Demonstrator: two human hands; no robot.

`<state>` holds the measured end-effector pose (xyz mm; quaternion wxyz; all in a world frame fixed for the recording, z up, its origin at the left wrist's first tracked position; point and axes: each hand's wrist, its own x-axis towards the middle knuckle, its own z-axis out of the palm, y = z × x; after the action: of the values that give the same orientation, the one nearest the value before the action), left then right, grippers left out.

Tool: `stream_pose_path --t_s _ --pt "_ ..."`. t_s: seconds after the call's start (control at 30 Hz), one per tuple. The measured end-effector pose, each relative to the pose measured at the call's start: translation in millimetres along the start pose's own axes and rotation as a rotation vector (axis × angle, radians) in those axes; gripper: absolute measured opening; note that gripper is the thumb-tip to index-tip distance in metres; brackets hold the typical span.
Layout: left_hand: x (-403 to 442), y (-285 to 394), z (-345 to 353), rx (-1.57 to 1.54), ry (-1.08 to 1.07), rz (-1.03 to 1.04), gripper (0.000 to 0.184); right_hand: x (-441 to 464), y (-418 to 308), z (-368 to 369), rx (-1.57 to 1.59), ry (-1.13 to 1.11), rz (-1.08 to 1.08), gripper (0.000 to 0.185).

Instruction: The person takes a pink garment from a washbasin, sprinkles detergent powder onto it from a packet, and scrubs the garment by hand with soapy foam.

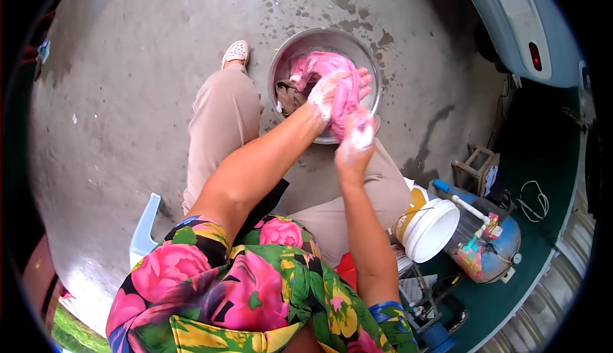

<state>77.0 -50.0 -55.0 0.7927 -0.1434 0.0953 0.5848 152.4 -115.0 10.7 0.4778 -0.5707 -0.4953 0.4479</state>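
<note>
A pink wet cloth [322, 64] trails from my hands down into a round metal basin [274, 72]. My left hand [327, 92], streaked with suds, is held over the basin and supports part of the cloth across its palm, its fingertips stretched out past it. Lower and to the right, my right hand [359, 137] is closed around the twisted end of the same cloth. White foam covers its back, and slight motion blurs the fingers. A brown cloth [288, 97] lies inside the basin on the left, near the pink one.
Wet patches mark the concrete floor [159, 21] around the basin. To my right are a white bucket [434, 228], a blue tank with pipes [498, 254] and a small wooden stool [476, 165]. A light-blue vehicle [543, 27] stands at upper right. Part of a pale blue plastic seat [145, 225] shows at left.
</note>
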Motion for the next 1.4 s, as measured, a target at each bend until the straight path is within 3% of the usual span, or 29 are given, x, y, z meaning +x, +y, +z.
stream_pose_path --t_s 0.03,0.07,0.13,0.17,0.2,0.23,0.3,0.4,0.43,0.5,0.53,0.57,0.6,0.67,0.73,0.77,0.8,0.87,0.9,0.93,0.97,1.03,1.13,1.17,1.2,1.27,1.3,1.33,1.4 --pt "1.7 -4.6 -0.5 0.008 0.029 -0.013 0.041 -11.3 -12.4 13.2 -0.170 -0.059 -0.067 0.022" --pt "-5.2 -7.0 -7.5 -0.022 0.036 -0.056 0.040 -14.5 -11.9 14.2 -0.525 -0.131 -0.321 0.021" --pt "-10.0 -17.9 -23.2 -0.110 -0.050 -0.126 0.030 28.9 7.6 10.5 -0.672 -0.040 -0.596 0.022" --pt "-6.5 -27.4 -20.8 -0.095 -0.102 -0.013 0.023 54.2 3.6 2.6 -0.905 -0.100 -0.395 0.022" --pt "-20.2 -26.1 9.5 0.170 0.101 0.043 0.019 80.7 9.8 -4.1 -0.888 -0.004 -0.337 0.024" --pt "-22.8 -29.5 16.4 0.070 0.083 0.060 0.017 103.2 8.0 -11.3 -0.918 -0.020 -0.168 0.025" --pt "-21.6 -25.4 27.4 -0.069 0.082 0.096 0.014 111.0 0.3 -12.7 -0.856 -0.042 -0.292 0.024" --pt "-17.3 -2.7 16.7 -0.030 0.026 -0.007 0.021 72.8 1.8 -0.7 -0.642 -0.140 -0.271 0.020" --pt "-1.1 1.9 1.3 0.021 0.089 -0.012 0.023 47.3 -7.3 4.7 -0.697 -0.175 -0.374 0.021" --pt "5.7 -4.1 -31.0 -0.062 -0.011 -0.171 0.017 18.1 -15.8 8.9 -0.767 -0.216 -0.514 0.019" --pt "3.8 -16.4 -37.2 -0.088 -0.055 -0.081 0.015 27.8 -8.0 4.7 -0.766 -0.238 -0.522 0.019" --pt "5.7 -26.1 -42.3 -0.111 -0.292 -0.051 0.015 45.0 3.5 -7.5 -0.806 -0.233 -0.471 0.018" --pt "-10.8 -30.3 -6.6 0.054 0.133 -0.005 0.013 61.5 8.7 -20.7 -0.858 -0.222 -0.417 0.017" --pt "-6.3 -39.3 10.5 0.011 0.112 0.085 0.011 80.8 6.3 -30.2 -0.883 -0.128 -0.487 0.014" --pt "-12.8 -30.1 26.5 -0.093 0.101 0.099 0.010 81.5 -0.2 -19.9 -0.630 -0.051 -0.294 0.011" --pt "-16.4 -18.7 18.1 -0.149 -0.052 -0.051 0.012 68.0 0.5 -15.3 -0.642 -0.068 -0.294 0.009" --pt "-20.1 -7.8 29.2 -0.077 0.067 -0.062 0.014 42.0 -18.8 2.4 -0.558 -0.118 -0.225 0.012" --pt "-12.4 -2.9 10.4 0.024 0.104 -0.010 0.019 10.6 -19.1 16.0 -0.674 -0.158 -0.525 0.014" --pt "-4.5 -10.1 -10.6 -0.073 0.058 -0.107 0.024 15.2 -13.5 19.7 -0.646 -0.165 -0.541 0.016" --pt "11.3 -23.4 -48.0 -0.233 -0.627 -0.102 0.026 33.0 -3.9 17.0 -0.652 -0.129 -0.424 0.016" --pt "-6.6 -20.0 -26.1 0.054 -0.254 -0.106 0.023 60.3 7.0 5.7 -0.723 -0.047 -0.354 0.015" --pt "-12.5 -37.9 2.8 0.061 0.047 0.104 0.016 89.4 9.9 -5.1 -0.786 0.033 -0.291 0.015" --pt "-25.9 -18.0 23.2 0.052 0.043 0.111 0.015 88.7 7.6 -2.0 -0.800 0.043 -0.365 0.019" --pt "-27.9 -6.6 32.1 0.088 0.054 0.021 0.018 71.0 16.8 4.8 -0.634 -0.013 -0.377 0.020" --pt "-10.8 -4.2 -9.0 -0.063 -0.298 -0.031 0.022 59.3 17.3 11.1 -0.550 -0.041 -0.379 0.021" --pt "9.7 -5.0 -42.3 -0.464 -0.759 -0.309 0.026 40.1 7.2 25.9 -0.512 -0.110 -0.494 0.023" --pt "-4.0 -8.9 -25.3 -0.166 -0.373 -0.085 0.024 35.4 2.3 29.8 -0.555 -0.150 -0.606 0.027" --pt "-17.9 -12.8 -7.9 0.209 0.048 0.003 0.022 59.0 18.4 12.4 -0.611 -0.109 -0.436 0.022" --pt "-28.7 -18.6 28.3 0.025 0.057 0.112 0.018 87.6 6.5 4.2 -0.625 -0.004 -0.227 0.030"
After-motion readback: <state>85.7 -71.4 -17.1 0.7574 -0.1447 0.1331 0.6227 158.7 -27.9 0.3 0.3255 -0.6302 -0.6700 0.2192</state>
